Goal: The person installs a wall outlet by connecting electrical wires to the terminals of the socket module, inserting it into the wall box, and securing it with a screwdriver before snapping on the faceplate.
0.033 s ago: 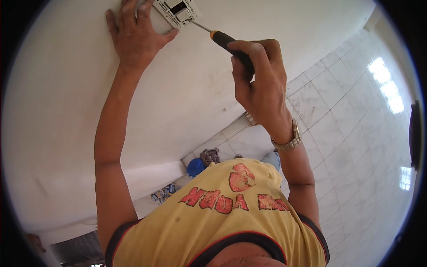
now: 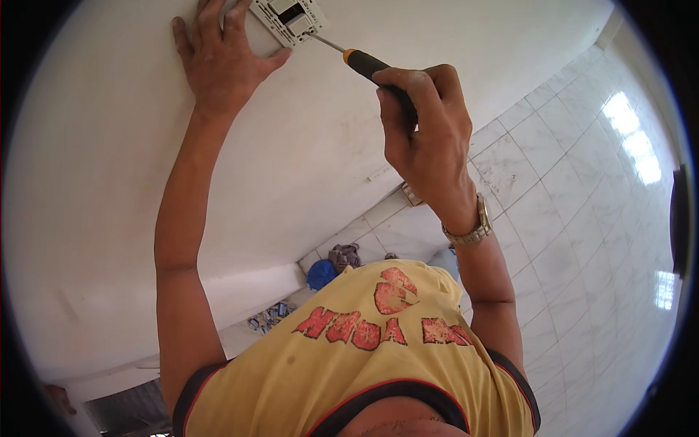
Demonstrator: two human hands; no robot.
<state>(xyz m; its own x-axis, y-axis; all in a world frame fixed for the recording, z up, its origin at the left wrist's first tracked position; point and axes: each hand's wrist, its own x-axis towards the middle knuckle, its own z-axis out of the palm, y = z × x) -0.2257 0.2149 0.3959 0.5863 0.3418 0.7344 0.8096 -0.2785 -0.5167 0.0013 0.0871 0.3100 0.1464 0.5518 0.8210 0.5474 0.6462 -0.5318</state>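
Observation:
A white switch plate frame (image 2: 290,20) is on the pale wall at the top edge of the view, and its upper part is cut off. Beside it, my left hand (image 2: 224,69) lies against the wall with spread fingers, the thumb reaching the plate's lower corner. My right hand (image 2: 429,135) is closed round the dark handle of a screwdriver (image 2: 368,67) with an orange collar. The thin metal shaft points up and left, its tip at the lower right edge of the plate. Whether the tip sits in a screw is too small to tell.
White wall (image 2: 306,138) fills the left and middle. Marble-look floor tiles (image 2: 561,211) spread to the right. Low down by the wall lie a blue round thing (image 2: 320,274), a greyish cloth bundle (image 2: 344,256) and several small blue and yellow pieces (image 2: 273,315).

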